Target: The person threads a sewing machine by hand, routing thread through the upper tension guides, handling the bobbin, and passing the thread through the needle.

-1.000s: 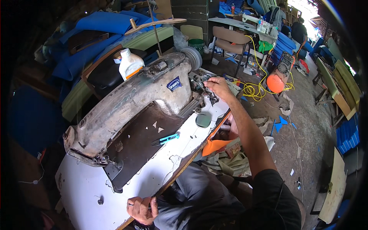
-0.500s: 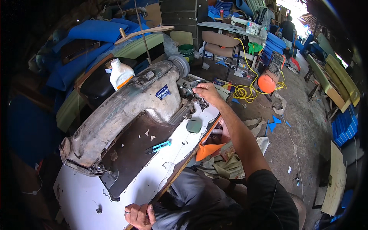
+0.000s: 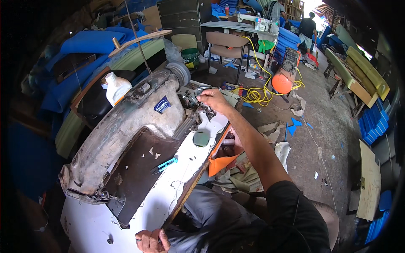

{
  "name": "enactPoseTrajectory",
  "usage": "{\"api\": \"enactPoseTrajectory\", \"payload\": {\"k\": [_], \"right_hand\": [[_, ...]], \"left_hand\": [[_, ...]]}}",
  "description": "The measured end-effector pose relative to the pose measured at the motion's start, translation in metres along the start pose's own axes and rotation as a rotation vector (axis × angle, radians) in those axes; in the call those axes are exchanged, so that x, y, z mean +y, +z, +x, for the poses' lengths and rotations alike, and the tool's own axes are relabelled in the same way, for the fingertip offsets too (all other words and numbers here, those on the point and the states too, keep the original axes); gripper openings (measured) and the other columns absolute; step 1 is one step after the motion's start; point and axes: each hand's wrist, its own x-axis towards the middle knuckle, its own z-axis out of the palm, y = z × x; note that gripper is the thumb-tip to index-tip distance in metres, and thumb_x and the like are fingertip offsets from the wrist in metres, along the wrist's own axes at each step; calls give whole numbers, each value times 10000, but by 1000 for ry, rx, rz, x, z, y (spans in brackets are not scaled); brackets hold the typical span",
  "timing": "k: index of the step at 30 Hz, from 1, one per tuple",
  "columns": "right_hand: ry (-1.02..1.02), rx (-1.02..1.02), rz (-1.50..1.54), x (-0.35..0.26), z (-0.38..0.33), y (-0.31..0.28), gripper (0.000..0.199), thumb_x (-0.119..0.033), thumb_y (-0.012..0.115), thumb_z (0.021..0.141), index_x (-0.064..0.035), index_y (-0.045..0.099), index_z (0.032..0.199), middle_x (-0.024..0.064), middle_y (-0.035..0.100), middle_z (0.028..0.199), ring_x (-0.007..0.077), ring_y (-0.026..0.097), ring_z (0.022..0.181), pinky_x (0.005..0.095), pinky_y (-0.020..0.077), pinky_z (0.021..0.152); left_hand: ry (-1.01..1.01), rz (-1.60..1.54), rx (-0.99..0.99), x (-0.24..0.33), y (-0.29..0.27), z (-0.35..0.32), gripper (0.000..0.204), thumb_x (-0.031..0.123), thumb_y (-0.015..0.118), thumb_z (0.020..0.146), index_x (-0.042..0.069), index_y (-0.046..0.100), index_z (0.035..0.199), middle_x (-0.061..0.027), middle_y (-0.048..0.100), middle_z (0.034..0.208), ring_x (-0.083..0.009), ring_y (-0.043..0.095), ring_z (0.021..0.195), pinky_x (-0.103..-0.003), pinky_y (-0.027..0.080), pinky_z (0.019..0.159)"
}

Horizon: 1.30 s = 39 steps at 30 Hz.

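Observation:
An old, worn sewing machine (image 3: 126,111) stands on a white tabletop (image 3: 147,206) with a dark brown bed panel (image 3: 135,166). At the far end, beside the grey handwheel (image 3: 181,74), my right hand (image 3: 214,100) pinches at a cluster of small metal parts (image 3: 206,111); the fingertips hide what they hold. My left hand (image 3: 152,241) rests curled at the table's near edge, its contents hidden. Between the hands lie blue thread snips (image 3: 165,165) and a round green disc (image 3: 201,138). A small dark bobbin-like piece (image 3: 110,241) sits near the left hand.
A white bottle (image 3: 116,87) stands behind the machine. Beyond are a brown chair (image 3: 228,46), an orange compressor tank (image 3: 282,83) with a coiled yellow hose (image 3: 259,95), and two people in the distance. Blue foam sheets (image 3: 95,41) pile up at left; scraps litter the floor.
The whole view has swung slightly to the right, so the table and machine appear further left. Both hands keep their places, the right one still among the metal parts.

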Motion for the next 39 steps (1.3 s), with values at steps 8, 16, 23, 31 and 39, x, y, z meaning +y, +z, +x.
{"api": "enactPoseTrajectory", "payload": {"k": [8, 16, 23, 31, 39], "right_hand": [[-10, -14, -14, -3, -1, -9, 224, -218, 752, 872, -3, 702, 833, -18, 591, 669, 68, 508, 609, 252, 412, 552], [20, -15, 57, -11, -4, 1, 159, -157, 732, 881, -20, 699, 807, -43, 571, 660, 48, 465, 594, 241, 377, 543], [15, 16, 70, -8, -3, 2, 153, -147, 725, 880, -16, 700, 804, -49, 547, 640, 50, 455, 585, 250, 356, 531], [-14, 24, 46, -8, -3, 1, 158, -157, 736, 877, -16, 704, 815, -49, 557, 649, 50, 468, 593, 245, 374, 543], [-12, -16, 42, -9, -7, -1, 167, -166, 743, 878, -16, 704, 816, -49, 561, 654, 50, 471, 601, 242, 380, 545]], "left_hand": [[10, 4, 21, -5, 4, 0, 65, 113, 716, 789, 92, 659, 764, -63, 558, 708, -258, 515, 667, -389, 396, 613], [14, 24, -17, -15, 2, -10, 52, 122, 715, 785, 101, 669, 772, -40, 571, 724, -241, 526, 691, -375, 400, 622], [12, 33, -9, -14, 2, -11, 70, 153, 722, 784, 108, 670, 768, -35, 566, 724, -235, 527, 691, -374, 398, 609], [25, 33, -13, -15, 1, -9, 85, 172, 726, 781, 110, 671, 765, -30, 559, 714, -232, 527, 686, -372, 394, 591], [18, 34, -25, -15, 3, -12, 90, 180, 733, 758, 110, 677, 752, -30, 563, 711, -239, 523, 687, -372, 398, 592]]}}
